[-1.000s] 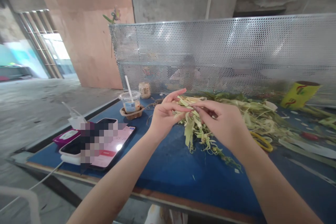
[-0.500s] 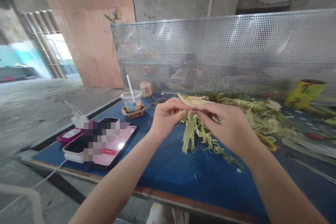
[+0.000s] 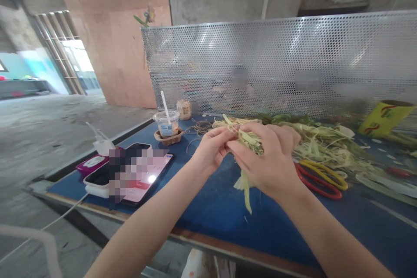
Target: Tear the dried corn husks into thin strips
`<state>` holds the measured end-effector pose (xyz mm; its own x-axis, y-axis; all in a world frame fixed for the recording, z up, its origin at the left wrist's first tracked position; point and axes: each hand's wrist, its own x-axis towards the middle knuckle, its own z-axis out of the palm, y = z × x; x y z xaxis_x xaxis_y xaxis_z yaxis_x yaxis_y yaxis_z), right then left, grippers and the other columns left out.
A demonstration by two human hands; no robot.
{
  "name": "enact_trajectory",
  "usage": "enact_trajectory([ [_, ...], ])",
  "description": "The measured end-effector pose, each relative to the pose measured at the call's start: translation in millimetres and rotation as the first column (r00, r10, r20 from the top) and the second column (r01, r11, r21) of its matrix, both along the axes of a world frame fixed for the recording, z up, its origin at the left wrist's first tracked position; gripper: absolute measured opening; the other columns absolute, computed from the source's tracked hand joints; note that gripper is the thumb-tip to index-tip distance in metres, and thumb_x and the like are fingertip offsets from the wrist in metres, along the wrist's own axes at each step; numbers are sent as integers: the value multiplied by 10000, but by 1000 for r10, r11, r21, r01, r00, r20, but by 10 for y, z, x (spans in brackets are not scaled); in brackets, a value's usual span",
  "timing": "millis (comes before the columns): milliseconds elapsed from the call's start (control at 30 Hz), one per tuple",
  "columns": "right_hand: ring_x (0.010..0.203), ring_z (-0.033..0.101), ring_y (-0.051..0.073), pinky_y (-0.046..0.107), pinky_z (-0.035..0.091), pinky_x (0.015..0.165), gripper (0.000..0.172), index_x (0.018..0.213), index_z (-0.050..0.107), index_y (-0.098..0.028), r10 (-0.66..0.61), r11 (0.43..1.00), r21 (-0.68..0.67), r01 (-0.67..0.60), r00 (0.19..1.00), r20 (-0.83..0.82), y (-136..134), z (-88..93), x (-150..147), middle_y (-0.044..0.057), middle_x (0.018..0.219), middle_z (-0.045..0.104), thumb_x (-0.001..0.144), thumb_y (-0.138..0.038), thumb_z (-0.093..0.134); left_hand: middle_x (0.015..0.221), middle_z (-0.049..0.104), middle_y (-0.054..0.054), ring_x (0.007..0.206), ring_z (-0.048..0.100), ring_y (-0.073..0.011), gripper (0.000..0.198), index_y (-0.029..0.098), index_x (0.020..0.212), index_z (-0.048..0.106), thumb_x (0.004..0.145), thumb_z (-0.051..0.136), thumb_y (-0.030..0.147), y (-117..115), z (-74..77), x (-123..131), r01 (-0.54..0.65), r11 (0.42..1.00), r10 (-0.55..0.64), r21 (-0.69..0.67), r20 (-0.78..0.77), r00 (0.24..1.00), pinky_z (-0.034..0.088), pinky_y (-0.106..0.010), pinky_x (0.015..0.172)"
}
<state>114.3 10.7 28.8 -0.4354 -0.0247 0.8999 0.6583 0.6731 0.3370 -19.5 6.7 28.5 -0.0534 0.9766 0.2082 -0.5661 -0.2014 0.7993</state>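
Observation:
Over the blue table, my left hand (image 3: 213,145) is closed in a pinch on one end of a pale green leaf strip (image 3: 249,139) that looks like corn husk. My right hand (image 3: 272,156) curls over the same strip from the right, thumb stretched toward my left fingertips. The hands are almost touching, and the right one hides part of the strip. One loose end (image 3: 247,200) hangs below my right palm. Just right of my right wrist lie scissors with red and yellow handles (image 3: 325,178), their blades hidden.
A heap of pale green strips and leaves (image 3: 325,143) spreads at the back right, near a yellow roll (image 3: 386,118). On the left are a phone (image 3: 148,182), a plastic cup with a straw (image 3: 167,125) and a purple tissue pack (image 3: 93,164). A perforated metal panel (image 3: 260,52) stands behind.
My right hand has turned and lifted its fingers over the strip, where before both hands pinched it at the thumbs. More of the scissors shows now. The view has shifted slightly.

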Motion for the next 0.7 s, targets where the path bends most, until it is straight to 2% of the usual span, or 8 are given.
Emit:
enact_trajectory([
  [100, 949, 449, 202, 375, 334, 814, 202, 893, 599, -334, -31, 998, 55, 29, 999, 39, 51, -33, 12, 5, 1085, 551, 764, -185, 555, 547, 593, 12, 526, 542, -72, 85, 136, 568, 625, 599, 696, 171, -19, 2, 13, 52, 998, -52, -34, 11, 999, 421, -191, 523],
  [333, 814, 512, 172, 360, 313, 749, 180, 822, 606, -351, 56, 992, 109, -60, 997, 44, 68, -14, 87, -55, 999, 622, 758, -186, 580, 566, 603, 5, 542, 539, -75, 77, 128, 569, 626, 606, 678, 170, -57, -10, 62, 67, 996, -66, -51, 25, 997, 407, -191, 526],
  [433, 800, 526, 169, 350, 339, 749, 182, 783, 615, -346, 117, 991, 61, -117, 993, 4, 62, -27, 79, -50, 937, 630, 739, -171, 592, 621, 623, -2, 577, 549, -79, 57, 134, 595, 640, 599, 686, 168, -55, -32, 77, 84, 995, -83, -57, 24, 996, 411, -195, 550],
  [533, 813, 514, 183, 350, 382, 733, 145, 717, 625, -302, 207, 976, -40, -216, 965, -159, 48, -24, 45, -1, 867, 604, 711, -158, 608, 650, 625, 7, 600, 548, -77, 62, 152, 610, 644, 606, 694, 188, -53, -40, 78, 110, 993, -109, -37, 45, 993, 409, -197, 552],
  [633, 817, 504, 185, 351, 418, 694, 94, 670, 614, -242, 254, 910, -226, -347, 898, -358, 41, -5, 11, 40, 871, 542, 712, -160, 596, 613, 608, 18, 594, 542, -81, 87, 162, 602, 631, 631, 685, 224, -61, -32, 77, 150, 988, -147, -43, 62, 987, 398, -205, 535],
  [700, 837, 510, 185, 352, 432, 693, 65, 670, 605, -224, 284, 811, -337, -478, 825, -488, 57, -1, -2, 42, 877, 520, 714, -176, 594, 597, 604, 24, 590, 541, -84, 99, 168, 580, 620, 625, 691, 221, -65, -29, 78, 156, 986, -153, -49, 72, 986, 388, -206, 525],
])
